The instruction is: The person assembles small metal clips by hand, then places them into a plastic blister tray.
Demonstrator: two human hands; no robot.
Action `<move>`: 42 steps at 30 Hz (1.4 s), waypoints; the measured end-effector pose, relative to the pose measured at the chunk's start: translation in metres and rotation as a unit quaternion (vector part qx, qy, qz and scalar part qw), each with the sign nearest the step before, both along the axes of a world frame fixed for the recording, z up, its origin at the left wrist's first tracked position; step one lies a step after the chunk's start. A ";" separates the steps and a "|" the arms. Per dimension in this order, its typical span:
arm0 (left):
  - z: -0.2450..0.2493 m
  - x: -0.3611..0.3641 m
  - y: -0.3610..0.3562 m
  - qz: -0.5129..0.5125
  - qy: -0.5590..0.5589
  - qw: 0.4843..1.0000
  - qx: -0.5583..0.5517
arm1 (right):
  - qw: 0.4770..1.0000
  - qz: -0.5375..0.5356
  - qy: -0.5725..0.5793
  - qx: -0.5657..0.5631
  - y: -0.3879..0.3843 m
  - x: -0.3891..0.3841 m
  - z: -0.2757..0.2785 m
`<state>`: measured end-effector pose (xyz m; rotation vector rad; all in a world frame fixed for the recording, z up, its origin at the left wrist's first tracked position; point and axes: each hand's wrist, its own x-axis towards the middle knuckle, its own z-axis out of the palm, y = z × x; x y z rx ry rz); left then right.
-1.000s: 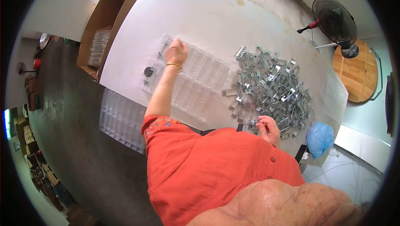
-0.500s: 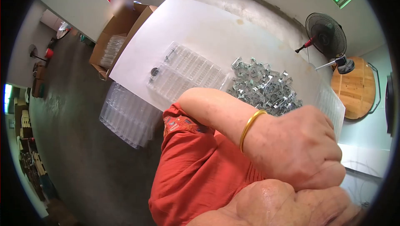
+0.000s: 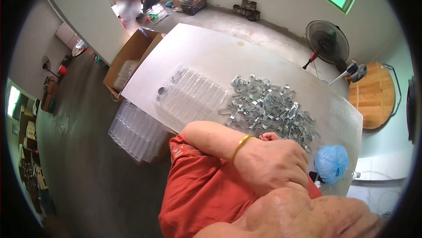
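My left hand (image 3: 277,167), with a gold bangle (image 3: 241,146) on its wrist, is raised close to the camera. Its fingers are curled into a closed fist, and whatever they may hold is hidden. Fingertips of my right hand (image 3: 269,137) peep out behind the left wrist; the rest of that hand is covered. Past them, a heap of small metal clips (image 3: 268,106) is spread on the white table (image 3: 272,55). Left of the heap lies a clear plastic tray (image 3: 191,93) with rows of compartments and a dark round piece (image 3: 161,90) at its edge.
A tied blue plastic bag (image 3: 332,163) sits at the table's right, beside a dark object. Stacked clear trays (image 3: 138,130) stand below the left edge. A cardboard box (image 3: 132,53) holds more clear plastic. A fan (image 3: 327,42) and round wooden board (image 3: 371,95) are beyond. One person is farther back.
My left fist has moved left and away from the camera, uncovering the blue bag and fingertips behind the wrist. The whole view has tilted up a little, showing more of the far wall.
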<state>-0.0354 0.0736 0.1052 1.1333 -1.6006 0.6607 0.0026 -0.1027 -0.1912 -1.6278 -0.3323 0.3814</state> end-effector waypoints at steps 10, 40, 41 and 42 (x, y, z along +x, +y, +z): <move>0.016 -0.045 0.008 -0.255 0.090 0.960 0.070 | 0.998 0.044 -0.020 -0.034 -0.035 -0.020 0.060; -0.464 0.012 0.012 0.557 0.350 0.572 0.490 | 0.983 -0.115 0.146 -0.011 -0.068 -0.036 0.059; -0.469 0.014 0.014 0.558 0.310 0.586 0.500 | 0.982 -0.116 0.150 -0.011 -0.068 -0.038 0.057; -0.474 0.016 0.016 0.558 0.269 0.598 0.508 | 0.981 -0.116 0.154 -0.010 -0.068 -0.039 0.055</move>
